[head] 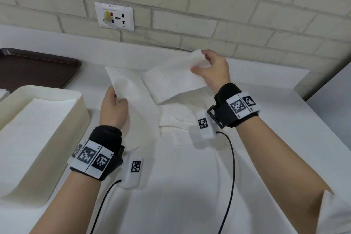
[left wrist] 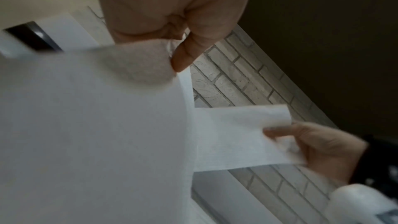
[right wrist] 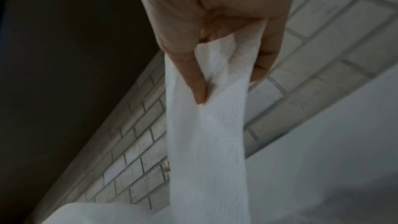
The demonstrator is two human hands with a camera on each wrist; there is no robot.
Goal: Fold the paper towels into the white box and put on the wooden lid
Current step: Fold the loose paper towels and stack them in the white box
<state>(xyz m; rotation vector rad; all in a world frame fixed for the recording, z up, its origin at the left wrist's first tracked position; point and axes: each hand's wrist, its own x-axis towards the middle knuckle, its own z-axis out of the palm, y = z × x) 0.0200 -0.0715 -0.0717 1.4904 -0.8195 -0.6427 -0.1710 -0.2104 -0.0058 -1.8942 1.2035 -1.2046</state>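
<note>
My left hand (head: 117, 98) pinches the near edge of a large white paper towel sheet (head: 133, 89), held up off the table; in the left wrist view this sheet (left wrist: 86, 125) fills the left side. My right hand (head: 201, 64) pinches the far corner of a narrower folded towel (head: 174, 81), which hangs from thumb and fingers in the right wrist view (right wrist: 206, 142). The two pieces overlap in the middle; I cannot tell whether they are joined. The white box (head: 81, 104) stands at the left with flat towels (head: 38, 129) inside. No wooden lid is in view.
More loose towels (head: 176, 119) lie on the white table under my hands. A dark brown tray (head: 38, 66) sits behind the box at far left. A brick wall with a socket plate (head: 114, 16) bounds the table's far edge. Cables trail from both wristbands.
</note>
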